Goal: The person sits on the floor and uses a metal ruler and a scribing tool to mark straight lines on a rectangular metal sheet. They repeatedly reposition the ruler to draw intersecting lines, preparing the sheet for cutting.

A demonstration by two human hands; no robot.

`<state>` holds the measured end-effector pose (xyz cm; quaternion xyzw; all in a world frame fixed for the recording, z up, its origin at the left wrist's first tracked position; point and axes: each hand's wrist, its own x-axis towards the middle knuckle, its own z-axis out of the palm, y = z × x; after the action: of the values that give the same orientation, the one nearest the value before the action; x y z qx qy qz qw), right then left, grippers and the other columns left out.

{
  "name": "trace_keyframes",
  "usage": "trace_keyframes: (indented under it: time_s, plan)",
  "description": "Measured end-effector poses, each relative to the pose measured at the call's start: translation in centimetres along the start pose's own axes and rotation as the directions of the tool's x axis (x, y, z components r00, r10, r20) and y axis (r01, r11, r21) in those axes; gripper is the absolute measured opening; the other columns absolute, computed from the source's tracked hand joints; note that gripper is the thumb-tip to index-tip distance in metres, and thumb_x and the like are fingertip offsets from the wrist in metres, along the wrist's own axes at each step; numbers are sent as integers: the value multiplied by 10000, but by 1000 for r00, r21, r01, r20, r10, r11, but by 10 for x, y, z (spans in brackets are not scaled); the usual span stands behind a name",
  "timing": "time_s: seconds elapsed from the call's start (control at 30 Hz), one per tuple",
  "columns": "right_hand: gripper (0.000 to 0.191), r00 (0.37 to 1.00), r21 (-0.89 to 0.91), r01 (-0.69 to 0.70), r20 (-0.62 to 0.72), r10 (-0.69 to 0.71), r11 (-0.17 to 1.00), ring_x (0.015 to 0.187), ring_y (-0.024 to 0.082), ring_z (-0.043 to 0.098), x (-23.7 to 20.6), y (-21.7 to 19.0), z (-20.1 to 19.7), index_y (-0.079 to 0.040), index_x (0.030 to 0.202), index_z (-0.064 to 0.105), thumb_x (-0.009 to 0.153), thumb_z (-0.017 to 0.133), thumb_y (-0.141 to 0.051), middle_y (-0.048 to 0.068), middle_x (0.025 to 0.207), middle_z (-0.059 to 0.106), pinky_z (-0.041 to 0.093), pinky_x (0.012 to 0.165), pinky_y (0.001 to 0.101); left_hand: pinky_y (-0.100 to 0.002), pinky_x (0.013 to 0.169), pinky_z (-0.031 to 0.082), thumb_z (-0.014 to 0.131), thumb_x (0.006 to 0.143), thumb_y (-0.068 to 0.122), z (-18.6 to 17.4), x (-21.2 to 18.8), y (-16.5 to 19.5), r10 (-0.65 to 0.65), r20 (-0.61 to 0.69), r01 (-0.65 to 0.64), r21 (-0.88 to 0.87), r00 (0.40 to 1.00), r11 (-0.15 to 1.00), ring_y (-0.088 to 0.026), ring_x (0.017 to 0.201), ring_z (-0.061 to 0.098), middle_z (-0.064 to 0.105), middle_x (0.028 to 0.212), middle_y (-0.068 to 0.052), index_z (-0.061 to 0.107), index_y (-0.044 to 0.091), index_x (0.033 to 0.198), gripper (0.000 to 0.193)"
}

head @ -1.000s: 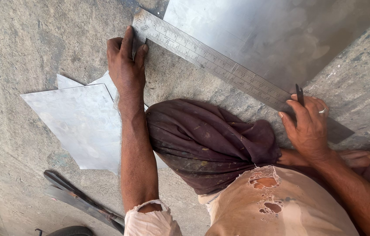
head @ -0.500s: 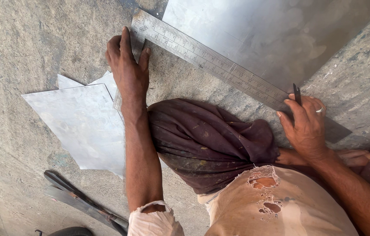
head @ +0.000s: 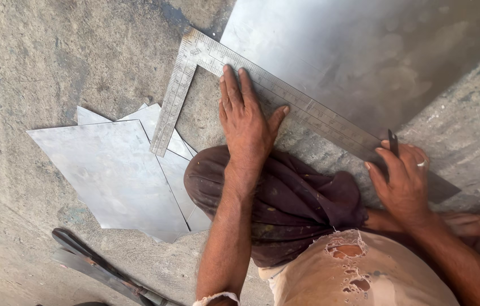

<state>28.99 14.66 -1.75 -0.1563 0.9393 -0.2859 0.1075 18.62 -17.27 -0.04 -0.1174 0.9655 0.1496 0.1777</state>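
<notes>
On concrete floor (head: pixel 36 56), spread left hand (head: pixel 245 122) pins diagonal steel square (head: pixel 285 93); right hand (head: pixel 401 178) pinches scriber (head: pixel 393 144).

The metal sheet (head: pixel 364 51) runs off the top edge above the square ruler (head: pixel 285 93). The right hand (head: pixel 401 181) covers the ruler's far end. The shears (head: pixel 101 269) below are cut off.

One steel square (head: pixel 262 85), one large metal sheet (head: pixel 364 51), several cut sheet pieces (head: pixel 109 170), one shears (head: pixel 98 269), two hands (head: pixel 248 127).
</notes>
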Motion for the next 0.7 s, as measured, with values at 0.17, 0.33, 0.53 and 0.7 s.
trace_keyframes:
  time_s: [0.17, 0.33, 0.53, 0.7]
  plan:
    - [465, 1000, -5, -4, 6, 4, 1000, 1288, 337, 555, 5, 1, 8, -5, 1288, 591, 910, 830, -132, 175, 1338, 582, 406, 1176, 562, -624, 1233, 243, 821, 775, 567, 0, 6, -4, 12, -15, -12, 15, 1000, 1000, -450, 1543, 168, 93, 1656, -282, 179, 2, 1589, 1180]
    - [475, 999, -57, -21, 32, 23, 998, 1307, 347, 565, 8, -1, 14, -5, 1282, 599, 897, 847, -134, 170, 1332, 578, 421, 1125, 539, -642, 1207, 272, 840, 774, 505, -7, 15, -7, -27, 47, 28, -16, 999, 999, -446, 1536, 193, 124, 1647, -287, 222, -21, 1568, 1136]
    - [492, 997, -98, -30, 66, 37, 995, 1250, 341, 568, 9, -3, 17, -1, 1299, 585, 916, 860, -138, 173, 1345, 590, 441, 1118, 506, -655, 1181, 306, 843, 775, 477, -17, 21, -13, -12, 32, 13, -39, 999, 999, -437, 1520, 242, 162, 1643, -270, 274, -18, 1559, 1088]
    - [497, 997, -121, -38, 66, 47, 992, 1269, 365, 558, 13, -8, 20, -7, 1321, 574, 927, 852, -128, 181, 1347, 589, 434, 1121, 492, -630, 1185, 328, 821, 824, 359, -26, 24, -18, 5, 5, -4, -105, 1000, 994, -445, 1496, 311, 225, 1631, -277, 335, -22, 1548, 952]
